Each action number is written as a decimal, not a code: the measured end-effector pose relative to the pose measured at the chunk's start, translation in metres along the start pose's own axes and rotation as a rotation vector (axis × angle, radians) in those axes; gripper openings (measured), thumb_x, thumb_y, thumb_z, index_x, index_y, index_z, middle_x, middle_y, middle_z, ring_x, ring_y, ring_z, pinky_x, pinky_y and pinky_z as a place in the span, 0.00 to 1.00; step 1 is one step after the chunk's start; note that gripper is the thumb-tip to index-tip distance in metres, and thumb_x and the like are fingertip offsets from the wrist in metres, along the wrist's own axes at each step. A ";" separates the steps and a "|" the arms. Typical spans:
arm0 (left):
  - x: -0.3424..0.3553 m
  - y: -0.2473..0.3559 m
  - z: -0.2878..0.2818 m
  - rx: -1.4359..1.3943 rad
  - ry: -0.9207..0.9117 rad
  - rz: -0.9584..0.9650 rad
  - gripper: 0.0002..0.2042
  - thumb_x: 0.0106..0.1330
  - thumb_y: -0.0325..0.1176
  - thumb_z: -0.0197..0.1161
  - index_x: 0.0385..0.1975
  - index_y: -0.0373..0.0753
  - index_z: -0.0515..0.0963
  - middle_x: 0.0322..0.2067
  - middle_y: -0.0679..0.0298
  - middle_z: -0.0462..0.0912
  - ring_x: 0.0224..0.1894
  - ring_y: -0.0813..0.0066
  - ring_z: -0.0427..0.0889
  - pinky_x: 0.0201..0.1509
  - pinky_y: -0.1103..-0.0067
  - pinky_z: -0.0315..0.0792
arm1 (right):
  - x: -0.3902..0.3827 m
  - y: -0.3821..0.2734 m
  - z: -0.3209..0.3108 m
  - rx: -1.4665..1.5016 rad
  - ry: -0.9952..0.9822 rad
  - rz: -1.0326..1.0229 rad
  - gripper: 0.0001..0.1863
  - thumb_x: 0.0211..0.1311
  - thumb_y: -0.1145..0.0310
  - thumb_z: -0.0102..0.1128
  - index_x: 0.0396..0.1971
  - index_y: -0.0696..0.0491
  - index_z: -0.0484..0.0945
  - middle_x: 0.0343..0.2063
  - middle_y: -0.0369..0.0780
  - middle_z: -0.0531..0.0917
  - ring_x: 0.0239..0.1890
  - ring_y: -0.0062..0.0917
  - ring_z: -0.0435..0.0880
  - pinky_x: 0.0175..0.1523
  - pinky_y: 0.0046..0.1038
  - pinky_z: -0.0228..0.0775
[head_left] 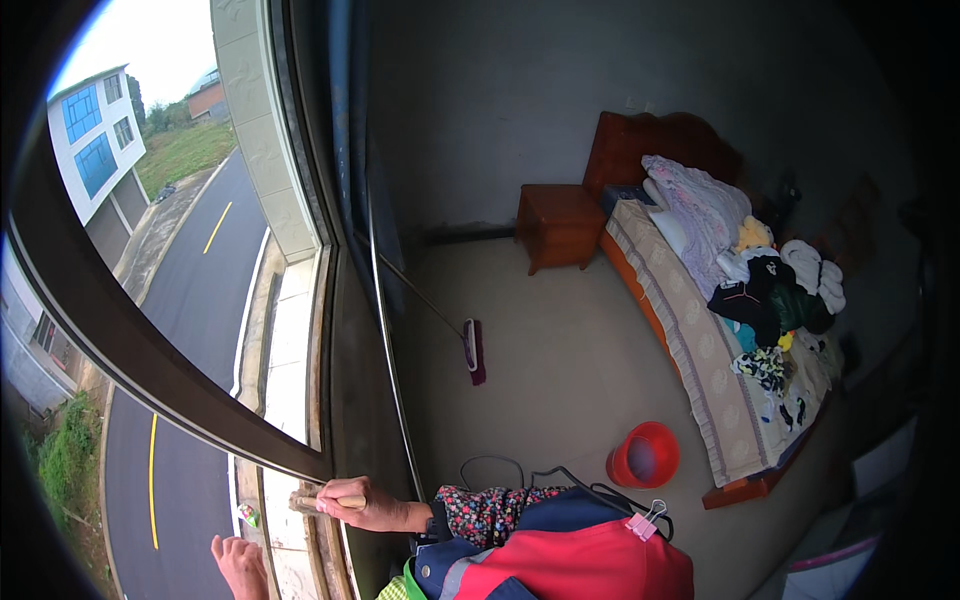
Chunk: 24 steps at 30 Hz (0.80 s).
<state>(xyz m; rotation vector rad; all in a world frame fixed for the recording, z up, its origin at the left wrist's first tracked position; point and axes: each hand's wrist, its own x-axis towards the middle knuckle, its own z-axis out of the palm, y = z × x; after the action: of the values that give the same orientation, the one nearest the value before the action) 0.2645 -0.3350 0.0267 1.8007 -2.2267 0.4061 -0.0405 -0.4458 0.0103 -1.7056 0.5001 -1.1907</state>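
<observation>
My right hand (372, 508) grips a wooden-handled brush (347, 502), its bristle end at the window sill's outer edge (325, 550) below the dark window frame (250, 422). My left hand (238, 565), lower left beside the outer ledge, has loosely curled fingers with nothing visible in them. A small colourful item (248, 515) shows just above it, too small to name. Under my floral right sleeve lie red and navy fabric (590, 560) and a pink clip (645, 524).
The open window looks down on a road (190, 270). Inside, a long-handled mop (472, 350) leans by a metal rail (385, 330). A red bucket (628, 462) stands near the bed (660, 310) heaped with clothes. A wooden nightstand (558, 225) is against the far wall; black cables (490, 458) loop below.
</observation>
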 end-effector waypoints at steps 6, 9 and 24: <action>0.010 0.077 0.006 -0.600 -0.381 0.163 0.23 0.62 0.21 0.57 0.59 0.32 0.73 0.58 0.48 0.76 0.61 0.50 0.74 0.70 0.60 0.63 | 0.000 0.000 0.001 0.038 0.010 -0.004 0.07 0.68 0.74 0.59 0.34 0.64 0.80 0.32 0.47 0.84 0.35 0.37 0.84 0.42 0.30 0.75; 0.012 0.084 0.009 -0.320 -0.338 0.321 0.28 0.62 0.18 0.52 0.66 0.31 0.66 0.68 0.44 0.65 0.71 0.49 0.64 0.73 0.64 0.60 | 0.001 -0.002 0.000 0.031 0.001 0.007 0.07 0.68 0.74 0.59 0.34 0.64 0.79 0.32 0.48 0.83 0.35 0.40 0.83 0.41 0.32 0.74; -0.022 0.068 0.029 -0.554 -0.691 -0.267 0.23 0.76 0.38 0.46 0.65 0.32 0.69 0.64 0.45 0.71 0.67 0.50 0.68 0.71 0.66 0.61 | -0.001 0.003 0.002 0.040 0.032 -0.034 0.06 0.67 0.76 0.59 0.35 0.64 0.79 0.31 0.48 0.83 0.33 0.40 0.84 0.39 0.33 0.75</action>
<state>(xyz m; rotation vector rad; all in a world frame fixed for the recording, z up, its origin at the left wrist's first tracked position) 0.2020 -0.3122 -0.0118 2.0364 -2.0926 -0.9233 -0.0387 -0.4458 0.0076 -1.6688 0.4651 -1.2462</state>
